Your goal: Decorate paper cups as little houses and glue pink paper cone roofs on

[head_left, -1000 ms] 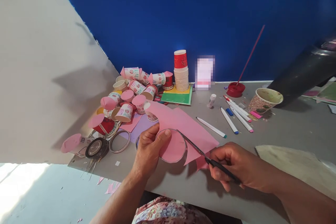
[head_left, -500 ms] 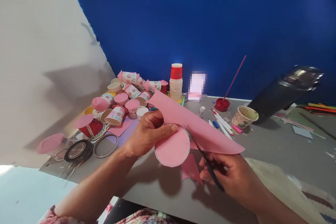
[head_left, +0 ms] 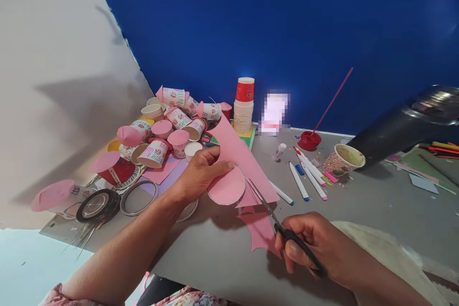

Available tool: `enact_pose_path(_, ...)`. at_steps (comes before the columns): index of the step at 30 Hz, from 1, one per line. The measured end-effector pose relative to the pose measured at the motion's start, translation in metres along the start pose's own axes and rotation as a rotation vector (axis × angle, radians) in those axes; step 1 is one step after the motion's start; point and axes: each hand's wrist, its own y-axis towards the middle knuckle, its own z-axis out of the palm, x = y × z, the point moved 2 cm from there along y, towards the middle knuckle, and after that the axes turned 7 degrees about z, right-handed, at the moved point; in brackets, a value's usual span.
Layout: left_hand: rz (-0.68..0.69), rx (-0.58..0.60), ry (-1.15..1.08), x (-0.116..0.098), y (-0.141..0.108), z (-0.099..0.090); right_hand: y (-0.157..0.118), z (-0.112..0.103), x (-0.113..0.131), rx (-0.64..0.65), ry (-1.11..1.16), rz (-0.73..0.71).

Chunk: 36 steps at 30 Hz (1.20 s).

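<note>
My left hand [head_left: 206, 169] pinches a sheet of pink paper [head_left: 247, 165], thumb on top. Below the thumb hangs a round pink flap [head_left: 226, 185] with a drawn outline along its edge, partly cut free of the sheet. Black-handled scissors [head_left: 292, 235] are in my right hand [head_left: 310, 246], their blades pointing up and left, slightly parted, close to the right edge of the round part. On the table under the blades lies a pink paper offcut [head_left: 260, 232] with curved edges.
Decorated paper cups [head_left: 154, 153] with pink tops crowd the left, beside tape rolls [head_left: 98, 204]. A cup stack [head_left: 244, 110] stands behind. Markers [head_left: 299, 181], a red pot [head_left: 309, 141], a patterned cup [head_left: 344, 160] and a black flask [head_left: 401, 126] occupy the right.
The scissors have drawn back down and right, out of the paper. The pink sheet has swung, its right end now lower and farther left. The view has shifted a little.
</note>
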Motion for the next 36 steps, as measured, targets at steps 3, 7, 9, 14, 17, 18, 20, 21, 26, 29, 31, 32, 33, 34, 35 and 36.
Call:
enact_pose_path(3, 0.046, 0.079, 0.102, -0.003, -0.001, -0.002, -0.002, -0.005, 0.007, 0.007, -0.024, 0.018)
enact_pose_path(7, 0.1, 0.181, 0.206, -0.007, -0.004, -0.002, -0.003, -0.007, 0.012, 0.076, 0.009, 0.024)
enact_pose_path(9, 0.097, 0.198, 0.206, -0.008, -0.004, -0.002, -0.002, -0.007, 0.012, 0.108, 0.014, 0.009)
enact_pose_path(14, 0.079, 0.208, 0.167, -0.006, -0.005, -0.001, 0.0, -0.006, 0.009, 0.129, 0.02, -0.009)
enact_pose_path(17, 0.083, 0.24, 0.162, -0.004, -0.006, 0.003, 0.001, -0.006, 0.01, 0.126, 0.024, -0.025)
enact_pose_path(18, 0.082, 0.251, 0.161, -0.004, -0.007, 0.005, 0.002, -0.005, 0.009, 0.123, 0.031, -0.031)
enact_pose_path(20, 0.069, 0.26, 0.157, -0.002, -0.008, 0.008, 0.003, -0.004, 0.008, 0.12, 0.054, -0.036)
enact_pose_path(21, 0.058, 0.257, 0.151, -0.002, -0.008, 0.009, 0.004, -0.004, 0.007, 0.119, 0.067, -0.033)
enact_pose_path(26, 0.016, 0.235, 0.125, 0.0, -0.009, 0.009, 0.006, -0.003, 0.002, 0.092, 0.076, 0.019)
enact_pose_path(29, -0.007, 0.236, 0.135, 0.0, -0.01, 0.009, 0.005, -0.002, 0.002, 0.081, 0.068, 0.044)
enact_pose_path(31, -0.017, 0.238, 0.138, 0.0, -0.01, 0.009, 0.005, -0.002, 0.003, 0.075, 0.069, 0.049)
enact_pose_path(32, -0.022, 0.239, 0.135, 0.001, -0.01, 0.009, 0.005, -0.002, 0.003, 0.074, 0.073, 0.049)
enact_pose_path(33, -0.024, 0.24, 0.13, 0.001, -0.011, 0.009, 0.005, -0.002, 0.002, 0.075, 0.075, 0.047)
enact_pose_path(34, -0.024, 0.24, 0.126, 0.0, -0.011, 0.009, 0.005, -0.001, 0.002, 0.075, 0.078, 0.044)
enact_pose_path(35, -0.02, 0.238, 0.124, 0.0, -0.011, 0.009, 0.005, -0.001, 0.002, 0.074, 0.078, 0.042)
enact_pose_path(36, -0.013, 0.236, 0.123, 0.0, -0.011, 0.01, 0.005, -0.001, 0.001, 0.071, 0.076, 0.043)
